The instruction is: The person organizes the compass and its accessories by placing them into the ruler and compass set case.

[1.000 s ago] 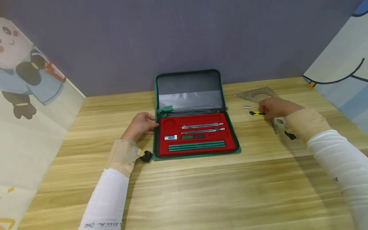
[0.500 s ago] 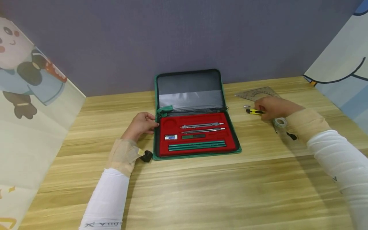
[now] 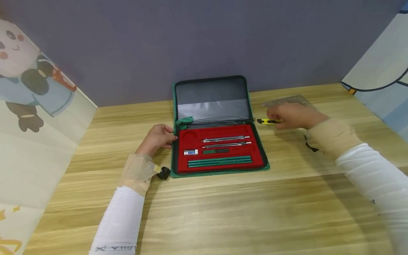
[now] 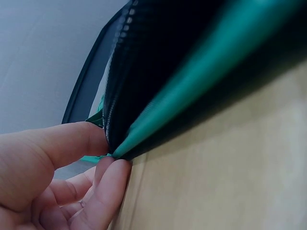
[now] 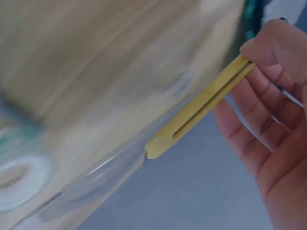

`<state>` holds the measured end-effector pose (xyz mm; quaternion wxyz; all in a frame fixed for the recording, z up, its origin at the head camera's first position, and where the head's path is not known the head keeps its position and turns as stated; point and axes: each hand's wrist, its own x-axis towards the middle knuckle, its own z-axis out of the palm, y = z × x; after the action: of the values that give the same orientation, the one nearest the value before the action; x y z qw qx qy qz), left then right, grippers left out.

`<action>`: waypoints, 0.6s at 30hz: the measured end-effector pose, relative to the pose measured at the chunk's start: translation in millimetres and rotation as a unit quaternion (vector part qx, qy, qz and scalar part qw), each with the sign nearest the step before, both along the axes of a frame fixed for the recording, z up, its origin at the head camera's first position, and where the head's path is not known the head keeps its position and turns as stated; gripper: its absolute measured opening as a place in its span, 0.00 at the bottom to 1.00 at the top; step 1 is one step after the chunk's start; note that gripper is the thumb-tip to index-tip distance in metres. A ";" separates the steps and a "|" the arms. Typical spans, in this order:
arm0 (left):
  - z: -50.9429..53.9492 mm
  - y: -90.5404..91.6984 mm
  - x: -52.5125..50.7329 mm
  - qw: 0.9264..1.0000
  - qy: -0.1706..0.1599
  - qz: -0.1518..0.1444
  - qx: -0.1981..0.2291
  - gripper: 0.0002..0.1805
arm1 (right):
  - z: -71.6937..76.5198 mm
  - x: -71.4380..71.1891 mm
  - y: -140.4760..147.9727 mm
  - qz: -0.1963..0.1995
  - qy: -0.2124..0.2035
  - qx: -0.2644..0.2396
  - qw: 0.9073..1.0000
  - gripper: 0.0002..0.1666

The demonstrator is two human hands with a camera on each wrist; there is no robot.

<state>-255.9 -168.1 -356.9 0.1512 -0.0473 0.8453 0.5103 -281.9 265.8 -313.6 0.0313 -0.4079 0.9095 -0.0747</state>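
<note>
Left hand (image 3: 157, 137) pinching case (image 3: 223, 131), right hand (image 3: 291, 116) gripping cutter (image 3: 267, 121), pencils (image 3: 220, 161) in head view only

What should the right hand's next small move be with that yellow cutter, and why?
I'd probably ease the yellow cutter leftward over the long recess at the red tray's far edge: that recess looks unfilled, the right hand pinches the cutter just right of the open case, and the left hand holds the case's left edge.

Plain grey-purple wall (image 3: 210, 39) behind wood-grain table (image 3: 204, 212); cartoon-printed left panel (image 3: 22, 152), pale line-drawn right panel (image 3: 379, 63).
</note>
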 end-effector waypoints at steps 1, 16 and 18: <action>-0.2 0.0 0.2 1.000 0.001 -0.001 0.002 0.20 | 2.4 1.0 -4.6 0.000 -0.003 -0.004 1.000 0.16; -0.4 -2.3 -0.4 1.000 -0.005 0.000 -0.008 0.19 | 16.3 0.0 -70.9 0.020 -0.037 -0.005 0.999 0.11; 0.4 -2.0 -0.8 1.000 -0.005 0.000 -0.009 0.19 | 16.7 -1.0 -79.6 0.021 -0.055 0.003 0.998 0.10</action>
<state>-256.7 -170.1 -356.5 0.1545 -0.0511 0.8489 0.5028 -283.0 186.1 -296.9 0.0840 -0.4220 0.8979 -0.0931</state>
